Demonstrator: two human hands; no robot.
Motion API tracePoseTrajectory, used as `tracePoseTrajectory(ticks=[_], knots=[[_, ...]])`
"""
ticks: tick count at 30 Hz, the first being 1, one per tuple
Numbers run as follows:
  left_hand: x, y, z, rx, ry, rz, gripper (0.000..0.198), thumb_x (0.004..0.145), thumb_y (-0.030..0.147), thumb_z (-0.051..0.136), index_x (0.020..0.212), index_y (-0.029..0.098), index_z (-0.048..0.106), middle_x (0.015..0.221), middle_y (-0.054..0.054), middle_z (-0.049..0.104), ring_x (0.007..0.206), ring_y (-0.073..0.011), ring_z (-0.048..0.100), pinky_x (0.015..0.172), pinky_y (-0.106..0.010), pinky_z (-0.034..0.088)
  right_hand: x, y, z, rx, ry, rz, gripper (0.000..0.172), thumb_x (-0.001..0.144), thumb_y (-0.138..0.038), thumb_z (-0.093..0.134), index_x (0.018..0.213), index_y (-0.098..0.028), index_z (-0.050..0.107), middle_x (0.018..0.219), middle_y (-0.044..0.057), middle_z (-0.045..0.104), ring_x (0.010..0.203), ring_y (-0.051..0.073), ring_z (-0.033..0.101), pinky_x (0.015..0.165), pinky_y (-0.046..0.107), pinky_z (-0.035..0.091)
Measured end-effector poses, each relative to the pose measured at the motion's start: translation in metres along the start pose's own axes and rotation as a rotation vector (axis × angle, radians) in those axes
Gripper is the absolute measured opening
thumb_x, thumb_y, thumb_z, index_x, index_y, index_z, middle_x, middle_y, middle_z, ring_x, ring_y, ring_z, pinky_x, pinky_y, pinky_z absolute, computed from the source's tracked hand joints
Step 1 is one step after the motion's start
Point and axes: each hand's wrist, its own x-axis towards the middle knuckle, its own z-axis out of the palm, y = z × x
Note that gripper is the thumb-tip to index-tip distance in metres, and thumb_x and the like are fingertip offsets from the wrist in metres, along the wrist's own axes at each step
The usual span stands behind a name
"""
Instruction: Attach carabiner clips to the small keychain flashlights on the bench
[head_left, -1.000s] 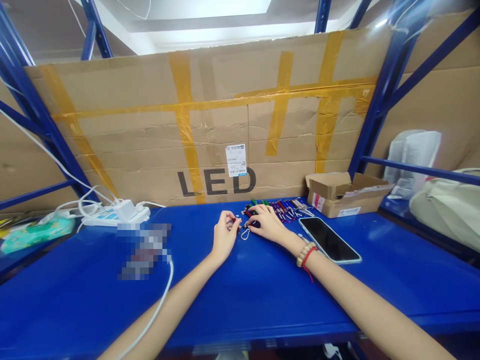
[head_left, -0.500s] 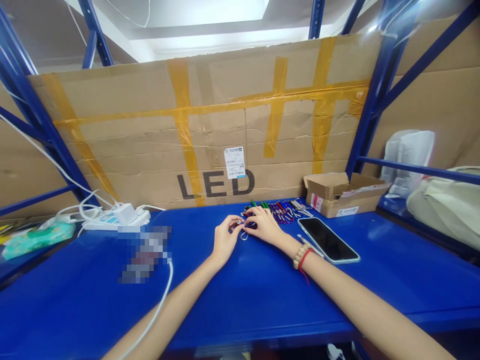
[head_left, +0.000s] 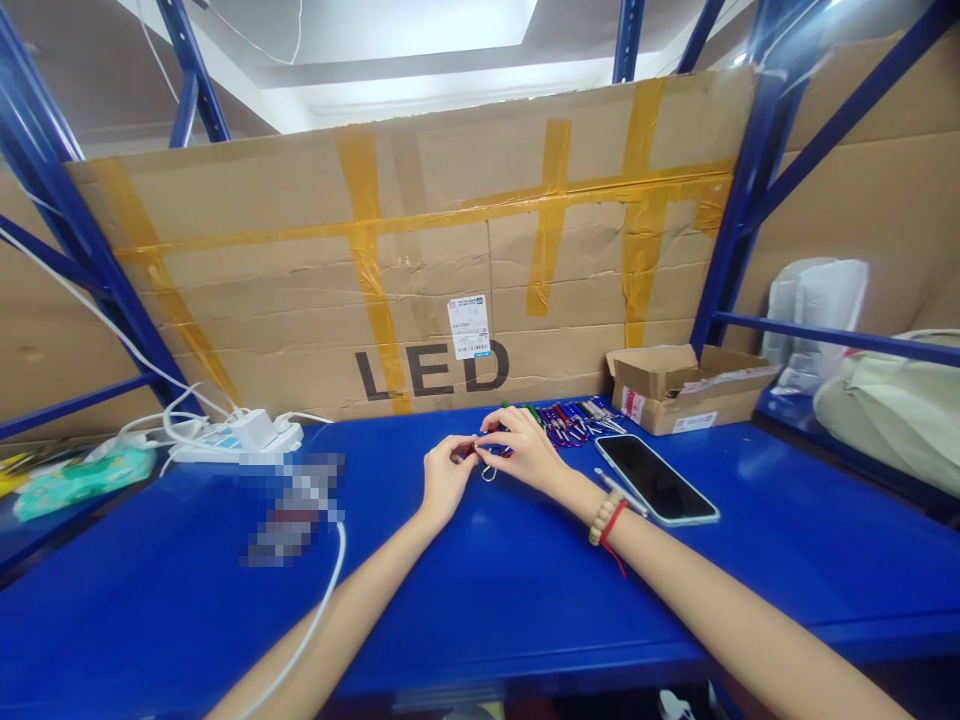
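Observation:
My left hand (head_left: 448, 478) and my right hand (head_left: 523, 448) meet above the blue table, fingertips pinched together. Whatever small piece lies between them is mostly covered by the fingers and too small to name. A silver metal loop (head_left: 489, 474) shows just under my right fingers; whether it is joined to the pinched piece I cannot tell. Behind my right hand lies a row of small coloured metal pieces with loops (head_left: 568, 424), in green, red, blue and silver, partly covered by the hand.
A phone (head_left: 657, 478) lies right of my right wrist, with a slim pen-like tool (head_left: 621, 490) beside it. An open cardboard box (head_left: 688, 392) stands at the back right. At left are a power strip (head_left: 274, 440) with white cables and a blurred-out item (head_left: 292, 515).
Both hands have shifted slightly left, still pinched together. The silver loop stays where it was on the table.

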Motion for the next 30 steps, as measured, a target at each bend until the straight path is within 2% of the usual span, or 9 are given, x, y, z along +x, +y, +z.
tracePoseTrajectory(ticks=[7, 12, 16, 18, 20, 24, 30], knots=[[0.001, -0.003, 0.000, 0.049, -0.024, -0.026, 0.017, 0.064, 0.010, 0.062, 0.079, 0.015, 0.069, 0.079, -0.004, 0.071, 0.071, -0.0150, 0.064, 0.063, -0.024, 0.048, -0.002, 0.001, 0.004, 0.002, -0.050, -0.041, 0.011, 0.081, -0.022, 0.057, 0.078, -0.021, 0.068, 0.093, 0.005, 0.063, 0.086, 0.017, 0.053, 0.074, 0.031, 0.037], [0.000, -0.001, 0.000, 0.032, -0.017, -0.027, 0.015, 0.064, 0.010, 0.063, 0.077, 0.016, 0.068, 0.079, -0.004, 0.071, 0.073, -0.0155, 0.064, 0.063, -0.024, 0.048, -0.001, -0.003, 0.003, 0.042, -0.149, 0.044, 0.009, 0.076, -0.023, 0.061, 0.082, -0.019, 0.067, 0.101, 0.007, 0.060, 0.092, 0.018, 0.052, 0.079, 0.033, 0.039], [0.002, -0.001, -0.002, 0.059, 0.083, -0.055, 0.011, 0.067, 0.018, 0.065, 0.077, 0.016, 0.067, 0.078, -0.004, 0.069, 0.071, -0.0147, 0.063, 0.067, -0.025, 0.049, -0.001, 0.001, -0.001, 0.088, -0.250, 0.139, 0.032, 0.078, -0.030, 0.059, 0.108, -0.020, 0.058, 0.112, 0.007, 0.057, 0.100, 0.020, 0.051, 0.085, 0.034, 0.038], [0.004, -0.001, -0.003, 0.073, 0.152, -0.078, 0.011, 0.069, 0.019, 0.063, 0.079, 0.016, 0.067, 0.081, -0.004, 0.069, 0.071, -0.0140, 0.062, 0.070, -0.025, 0.049, -0.004, 0.009, -0.001, 0.052, -0.259, 0.217, 0.035, 0.082, -0.034, 0.055, 0.114, -0.020, 0.054, 0.113, 0.007, 0.057, 0.102, 0.020, 0.050, 0.086, 0.035, 0.037], [0.005, -0.002, -0.004, 0.072, 0.178, -0.121, 0.013, 0.071, 0.021, 0.061, 0.082, 0.016, 0.067, 0.083, -0.005, 0.069, 0.068, -0.0133, 0.062, 0.070, -0.026, 0.050, -0.008, 0.018, 0.001, -0.031, -0.273, 0.289, 0.032, 0.085, -0.035, 0.050, 0.112, -0.020, 0.056, 0.114, 0.008, 0.057, 0.104, 0.021, 0.049, 0.088, 0.036, 0.035], [0.005, -0.003, -0.003, 0.015, 0.137, -0.179, 0.021, 0.075, 0.026, 0.058, 0.091, 0.015, 0.066, 0.084, -0.006, 0.067, 0.062, -0.0130, 0.062, 0.061, -0.024, 0.050, -0.015, 0.030, 0.012, -0.207, -0.358, 0.345, 0.035, 0.087, -0.042, 0.045, 0.110, -0.021, 0.061, 0.121, 0.009, 0.054, 0.112, 0.024, 0.044, 0.093, 0.041, 0.030], [0.002, -0.001, 0.000, 0.006, 0.071, -0.089, 0.019, 0.076, 0.027, 0.058, 0.090, 0.017, 0.066, 0.089, -0.005, 0.067, 0.072, -0.0141, 0.063, 0.068, -0.025, 0.050, -0.013, 0.027, 0.033, -0.308, -0.436, 0.369, 0.051, 0.086, -0.054, 0.039, 0.121, -0.020, 0.057, 0.132, 0.012, 0.045, 0.123, 0.027, 0.034, 0.102, 0.046, 0.019]])
